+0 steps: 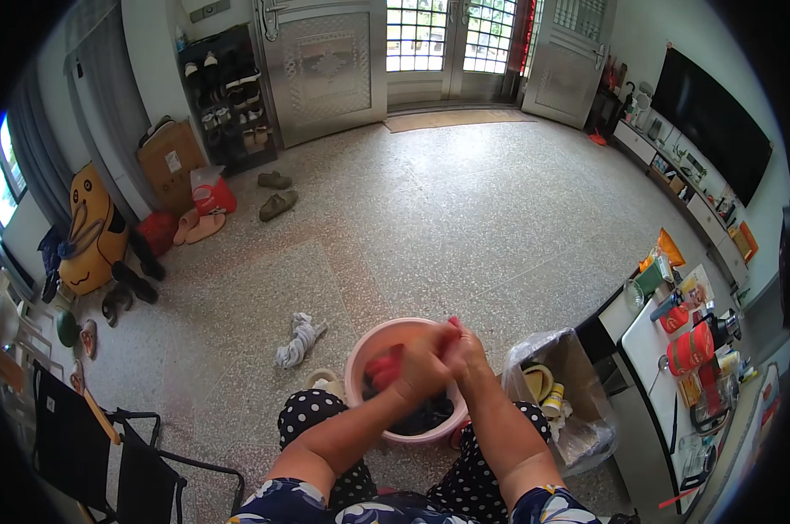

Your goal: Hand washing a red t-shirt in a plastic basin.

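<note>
A pink plastic basin (pixel 389 335) stands on the floor between the person's knees. My left hand (pixel 424 367) and my right hand (pixel 465 354) meet over its right side, blurred by motion. Both grip a red cloth (pixel 387 368); part of it hangs down into the basin at left, and a small tip shows above the fingers. Dark cloth (pixel 427 420) lies in the bottom of the basin, partly covered by the hands and forearms. A twisted light grey cloth (pixel 300 340) rests on the floor left of the basin.
A bin with a clear plastic liner (pixel 594 399) holds rubbish right of the basin. Beyond it a table (pixel 640 344) carries a red canister (pixel 689 349) and other goods. A black folding chair (pixel 142 452) stands at lower left. Green slippers (pixel 278 204) lie near the shoe rack (pixel 228 98).
</note>
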`<state>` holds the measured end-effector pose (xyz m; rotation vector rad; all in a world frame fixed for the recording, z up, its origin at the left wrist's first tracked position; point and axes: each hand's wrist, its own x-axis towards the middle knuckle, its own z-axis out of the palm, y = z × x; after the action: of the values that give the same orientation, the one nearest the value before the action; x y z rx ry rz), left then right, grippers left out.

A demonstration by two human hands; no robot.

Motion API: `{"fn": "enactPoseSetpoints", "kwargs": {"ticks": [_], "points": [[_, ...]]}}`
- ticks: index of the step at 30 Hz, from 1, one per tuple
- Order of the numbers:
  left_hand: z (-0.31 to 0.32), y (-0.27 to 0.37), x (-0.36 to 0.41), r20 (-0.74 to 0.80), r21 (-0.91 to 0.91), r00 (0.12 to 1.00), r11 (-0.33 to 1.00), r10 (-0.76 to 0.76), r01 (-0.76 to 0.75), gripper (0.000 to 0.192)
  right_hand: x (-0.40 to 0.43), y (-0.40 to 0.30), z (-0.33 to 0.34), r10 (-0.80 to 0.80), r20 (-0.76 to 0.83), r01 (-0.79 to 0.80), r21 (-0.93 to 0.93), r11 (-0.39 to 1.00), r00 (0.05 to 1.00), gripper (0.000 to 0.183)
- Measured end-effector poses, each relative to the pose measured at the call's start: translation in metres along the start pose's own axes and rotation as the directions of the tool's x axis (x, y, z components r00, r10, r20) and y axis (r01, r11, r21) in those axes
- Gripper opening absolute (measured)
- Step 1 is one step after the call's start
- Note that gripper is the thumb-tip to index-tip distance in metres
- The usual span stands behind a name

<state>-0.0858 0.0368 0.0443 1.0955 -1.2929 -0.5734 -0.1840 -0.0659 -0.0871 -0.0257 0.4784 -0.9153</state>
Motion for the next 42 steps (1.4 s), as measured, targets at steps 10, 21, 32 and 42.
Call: {"fn": "enactPoseSetpoints", "kwargs": {"ticks": [10, 21, 32, 42], "points": [[-0.008, -0.071, 0.010, -0.216, 0.516, 0.973, 0.836, -0.085, 0.187, 0.022, -0.062, 0.055, 0.072, -0.167, -0.165, 0.087, -0.406, 0.910, 0.972, 0.029], [-0.029, -0.067, 0.013, -0.340, 0.287, 0.928, 0.924, -0.149, 0.253, 0.018, -0.086, 0.080, 0.107, 0.002, -0.211, -0.068, -0.303, 0.951, 0.977, 0.026], [-0.002, -0.045, -0.042, 0.207, 0.471, 0.932, 0.804, 0.298, -0.362, 0.013, -0.038, 0.030, 0.015, 0.014, -0.074, -0.054, -0.574, 0.817, 0.997, 0.025], [-0.055, -0.062, 0.010, 0.543, -0.522, 0.593, 0.314, -0.594, 0.793, 0.024, -0.068, 0.015, 0.077, -0.307, -0.111, 0.257, -0.327, 0.909, 0.945, 0.013]]}}
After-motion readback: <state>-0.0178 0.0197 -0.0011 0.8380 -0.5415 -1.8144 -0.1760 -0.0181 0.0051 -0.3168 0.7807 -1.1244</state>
